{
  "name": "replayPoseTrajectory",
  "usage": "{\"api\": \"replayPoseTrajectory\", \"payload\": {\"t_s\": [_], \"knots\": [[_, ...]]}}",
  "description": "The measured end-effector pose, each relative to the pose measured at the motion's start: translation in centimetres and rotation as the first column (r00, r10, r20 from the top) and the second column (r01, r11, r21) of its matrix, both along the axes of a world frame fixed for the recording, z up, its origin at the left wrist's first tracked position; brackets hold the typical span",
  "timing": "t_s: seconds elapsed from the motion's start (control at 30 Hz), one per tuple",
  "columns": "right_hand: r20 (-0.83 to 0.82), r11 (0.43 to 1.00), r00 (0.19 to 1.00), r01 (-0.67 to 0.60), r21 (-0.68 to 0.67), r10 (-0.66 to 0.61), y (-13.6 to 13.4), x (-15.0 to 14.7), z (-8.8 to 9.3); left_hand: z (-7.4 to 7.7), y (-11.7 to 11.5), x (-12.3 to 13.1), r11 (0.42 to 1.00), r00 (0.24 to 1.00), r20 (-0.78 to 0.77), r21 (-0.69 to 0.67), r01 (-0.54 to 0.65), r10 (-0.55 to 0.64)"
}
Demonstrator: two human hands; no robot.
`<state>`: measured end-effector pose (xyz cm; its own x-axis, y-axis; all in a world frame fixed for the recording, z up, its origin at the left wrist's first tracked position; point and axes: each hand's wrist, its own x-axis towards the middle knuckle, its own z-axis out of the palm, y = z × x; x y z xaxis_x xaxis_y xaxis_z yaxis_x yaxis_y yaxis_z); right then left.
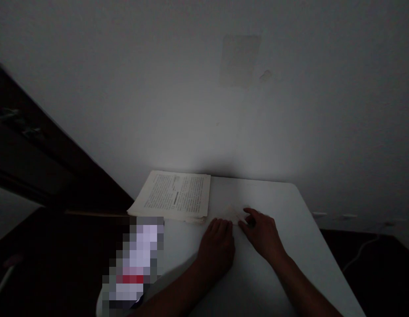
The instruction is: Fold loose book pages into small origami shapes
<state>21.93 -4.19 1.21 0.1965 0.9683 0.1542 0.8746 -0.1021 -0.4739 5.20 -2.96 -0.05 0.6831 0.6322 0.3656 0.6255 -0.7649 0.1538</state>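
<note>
Both my hands rest on a white table in dim light. My left hand lies palm down, fingers bent under at the tips, touching the near edge of a small pale piece of paper. My right hand is just to its right, its fingers and thumb pinched together on the paper's right edge. The paper lies flat on the table between and beyond the two hands.
A stack of printed pages lies at the table's far left corner against the wall. A blurred, pixelated object stands at the near left edge. Dark furniture fills the left side. A cable runs over the floor at right.
</note>
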Motion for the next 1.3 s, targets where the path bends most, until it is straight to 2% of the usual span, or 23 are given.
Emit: {"api": "replayPoseTrajectory", "payload": {"t_s": [0.47, 0.67, 0.87, 1.03, 1.3], "knots": [[-0.141, 0.999, 0.99, 0.003, -0.039, -0.009, -0.3, 0.8, 0.3, 0.2, 0.0, 0.0, 1.0, 1.0, -0.009, -0.005, -0.022, 0.022], [-0.076, 0.993, 0.995, 0.052, -0.105, -0.06, -0.2, 0.9, 0.7, 0.3, 0.1, -0.1, 1.0, 1.0, -0.029, 0.006, 0.009, -0.009], [-0.035, 0.978, 0.996, 0.079, -0.191, -0.087, 0.1, 1.5, 0.9, -0.4, -0.4, -0.3, 1.0, 0.998, -0.051, 0.001, -0.024, 0.024], [-0.039, 0.965, 0.998, 0.03, -0.262, -0.042, 0.2, 2.2, 1.1, -0.8, -1.0, -0.1, 1.0, 0.994, -0.111, -0.002, -0.024, 0.023], [-0.073, 0.984, 0.997, -0.051, -0.172, 0.039, -0.1, 1.8, 0.6, -0.6, -0.9, 0.0, 0.999, 0.995, -0.08, 0.01, -0.054, 0.054]]}}
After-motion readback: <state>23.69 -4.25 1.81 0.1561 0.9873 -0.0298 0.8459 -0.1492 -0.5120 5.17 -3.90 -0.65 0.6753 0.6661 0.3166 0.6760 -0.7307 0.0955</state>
